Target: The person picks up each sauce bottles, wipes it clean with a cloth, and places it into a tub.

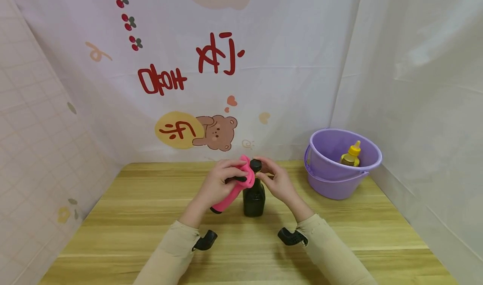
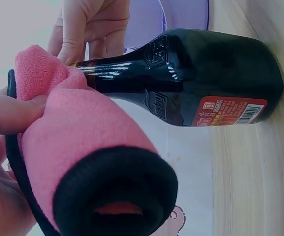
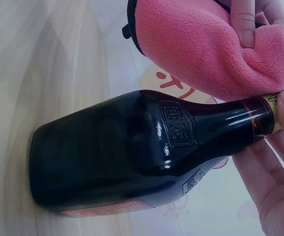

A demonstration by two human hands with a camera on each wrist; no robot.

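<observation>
A dark glass bottle with embossed shoulders stands upright on the table. Its red label with a barcode shows in the left wrist view. My right hand holds the bottle at its neck, thumb and fingers just under the black cap. In my left hand I grip a pink plush cloth with black edging, rolled into a tube. The bunched part of the cloth lies against the bottle's neck in the right wrist view.
A purple bucket stands at the back right of the wooden table. Inside it is a small bottle with a yellow nipple-shaped top. White printed curtains hang behind the table and along both sides.
</observation>
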